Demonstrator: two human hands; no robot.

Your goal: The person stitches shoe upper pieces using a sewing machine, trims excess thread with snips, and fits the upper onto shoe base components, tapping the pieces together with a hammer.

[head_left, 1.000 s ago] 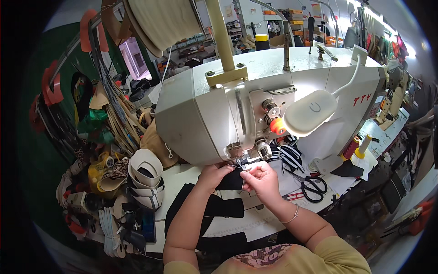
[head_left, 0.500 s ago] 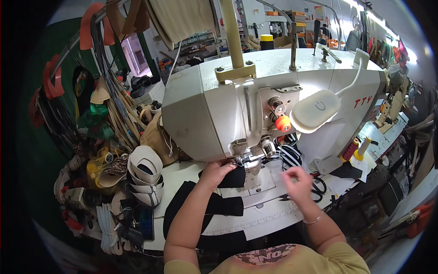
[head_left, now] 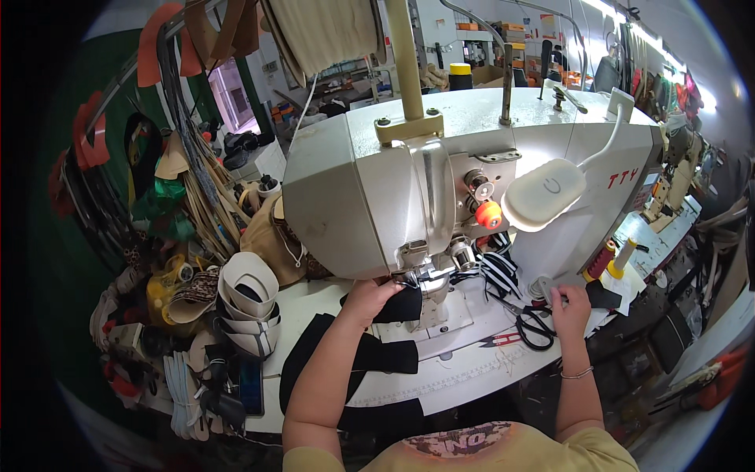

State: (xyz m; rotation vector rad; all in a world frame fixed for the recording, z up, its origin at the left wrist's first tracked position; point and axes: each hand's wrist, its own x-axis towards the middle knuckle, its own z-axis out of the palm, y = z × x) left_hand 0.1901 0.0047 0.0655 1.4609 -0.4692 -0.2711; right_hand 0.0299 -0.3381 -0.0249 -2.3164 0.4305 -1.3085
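Flat black fabric-like piece (head_left: 403, 307) under working end of large white metal sewing machine (head_left: 330, 197). Left hand (head_left: 370, 300) at piece's upper edge, fingertips partly hidden; cannot tell if pinching. Right hand (head_left: 572, 308) at sewing machine's right base, fingers bent beside small grey-white spool-like part (head_left: 541, 288); cannot tell if gripping. Best done, likely, with piece kept flat, left fingertips clear of stitching parts. Smooth white worktop (head_left: 307, 303) beneath sewing machine; black-handled metal scissors (head_left: 524, 318) front-right of it; cluttered workshop behind.
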